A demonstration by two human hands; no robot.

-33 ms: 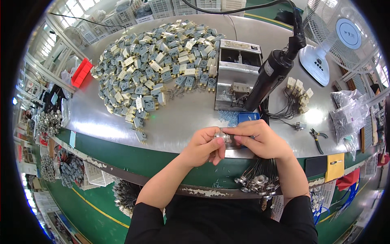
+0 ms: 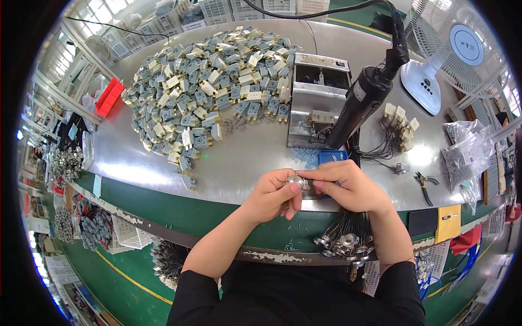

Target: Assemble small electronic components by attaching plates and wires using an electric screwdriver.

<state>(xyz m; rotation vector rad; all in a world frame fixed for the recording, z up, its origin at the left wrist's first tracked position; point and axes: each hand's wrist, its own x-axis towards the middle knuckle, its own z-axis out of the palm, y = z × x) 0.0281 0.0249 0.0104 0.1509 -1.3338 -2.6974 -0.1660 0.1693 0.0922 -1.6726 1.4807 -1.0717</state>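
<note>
My left hand [image 2: 274, 196] is closed around a small, shiny, round metal part [image 2: 294, 180], thumb across its near side. At the part's right side, my right hand [image 2: 348, 187] pinches its narrow end between thumb and fingers, which partly hide it. Both hands meet over the front edge of the steel table. Just beyond them lie a blue tray [image 2: 332, 156] and a scatter of small bluish screws [image 2: 305, 157]. Below my right wrist, a bundle of similar round metal parts on dark wires [image 2: 348, 242] hangs over the green front strip.
A large heap of grey and cream plastic blocks [image 2: 206, 81] covers the left. A metal fixture [image 2: 318, 103] and black cylindrical tool [image 2: 356, 103] stand ahead. To the right are wired cream blocks [image 2: 401, 125], pliers [image 2: 424, 187], a fan [image 2: 421, 87] and plastic bags [image 2: 467, 149].
</note>
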